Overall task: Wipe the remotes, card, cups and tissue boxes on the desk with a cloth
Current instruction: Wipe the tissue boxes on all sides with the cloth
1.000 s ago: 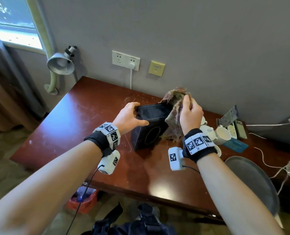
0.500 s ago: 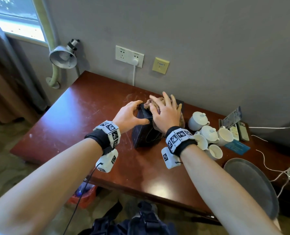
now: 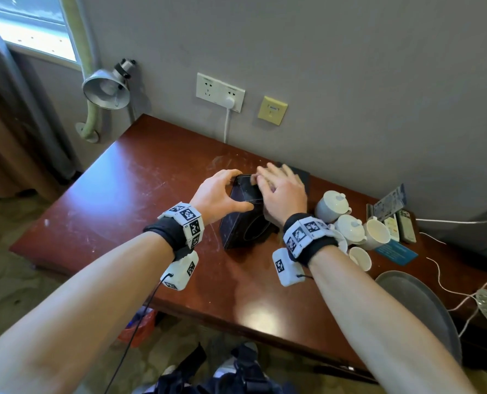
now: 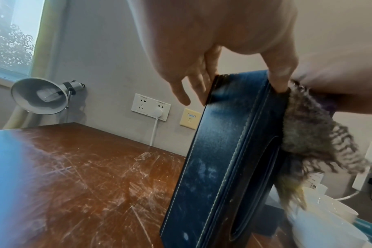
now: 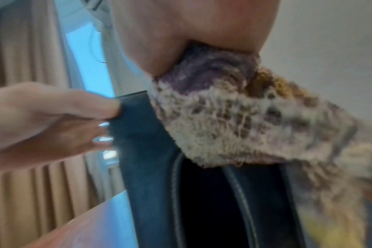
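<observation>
Scratched red-brown desk (image 3: 128,200) against grey wall; left hand (image 3: 219,194) grips tissue box (image 3: 242,223); right hand (image 3: 282,194) flat, pressing cloth (image 4: 308,130).

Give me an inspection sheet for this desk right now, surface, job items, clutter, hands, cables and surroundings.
Surface: red-brown desk, scratched and smudged.
Job's things: dark tissue box stood on end; cloth pressed on its upper part; white cups and remotes to the right; blue card flat beside them.
Clutter: grey round tray at the desk's right front.
Hands: left hand grips the box's top edge; right hand presses the cloth with flat fingers.
Cables: white cord plugged into the wall socket; thin white cables at far right.
Surroundings: grey lamp, window, curtain at left.
</observation>
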